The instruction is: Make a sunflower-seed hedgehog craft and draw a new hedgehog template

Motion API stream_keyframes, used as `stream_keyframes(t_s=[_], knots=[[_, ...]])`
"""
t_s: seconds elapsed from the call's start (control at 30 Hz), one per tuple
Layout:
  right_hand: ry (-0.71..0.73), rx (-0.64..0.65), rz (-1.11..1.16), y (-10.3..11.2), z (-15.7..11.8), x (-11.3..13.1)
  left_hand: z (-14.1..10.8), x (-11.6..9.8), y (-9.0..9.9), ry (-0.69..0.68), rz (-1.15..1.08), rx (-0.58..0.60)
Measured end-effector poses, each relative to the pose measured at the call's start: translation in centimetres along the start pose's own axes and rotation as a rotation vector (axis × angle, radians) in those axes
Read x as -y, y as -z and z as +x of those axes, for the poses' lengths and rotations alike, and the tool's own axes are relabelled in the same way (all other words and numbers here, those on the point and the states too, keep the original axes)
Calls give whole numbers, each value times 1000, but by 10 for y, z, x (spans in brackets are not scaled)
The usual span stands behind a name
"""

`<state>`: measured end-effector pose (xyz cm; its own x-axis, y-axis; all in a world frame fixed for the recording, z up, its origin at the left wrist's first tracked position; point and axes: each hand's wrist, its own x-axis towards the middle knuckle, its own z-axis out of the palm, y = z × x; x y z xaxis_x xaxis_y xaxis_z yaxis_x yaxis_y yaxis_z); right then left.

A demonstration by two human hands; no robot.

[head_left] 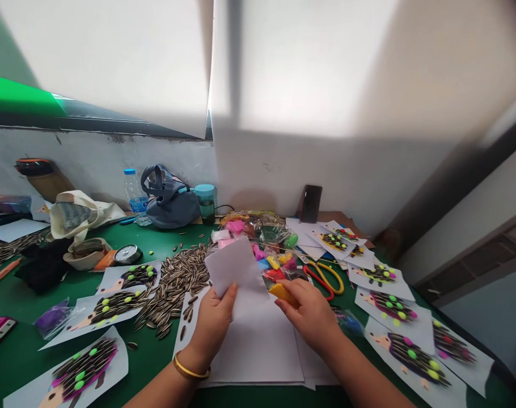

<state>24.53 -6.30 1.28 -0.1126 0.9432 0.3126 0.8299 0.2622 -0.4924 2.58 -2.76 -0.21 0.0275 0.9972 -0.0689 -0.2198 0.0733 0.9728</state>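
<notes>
Within left hand point(215, 317): paper point(236, 271), long axis leaning left.

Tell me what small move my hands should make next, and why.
I'd probably lay the white sheet flat on the papers below: your left hand holds it up at a tilt over them, while your right hand grips a yellow item I can't identify.

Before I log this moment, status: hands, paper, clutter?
Left hand gripping white paper. Right hand holding yellow piece. Seed heap close by, left of the paper; sheets beneath.
</notes>
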Motion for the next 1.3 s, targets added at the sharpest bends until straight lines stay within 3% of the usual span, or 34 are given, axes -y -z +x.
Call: stream_keyframes(t_s=[0.37, 1.3], knots=[[-65, -4, -13, 0, 1, -2, -1, -1, -2, 35, -15, -6], [-77, -23, -3, 2, 0, -3, -5, 2, -5, 82, 11, 32]])
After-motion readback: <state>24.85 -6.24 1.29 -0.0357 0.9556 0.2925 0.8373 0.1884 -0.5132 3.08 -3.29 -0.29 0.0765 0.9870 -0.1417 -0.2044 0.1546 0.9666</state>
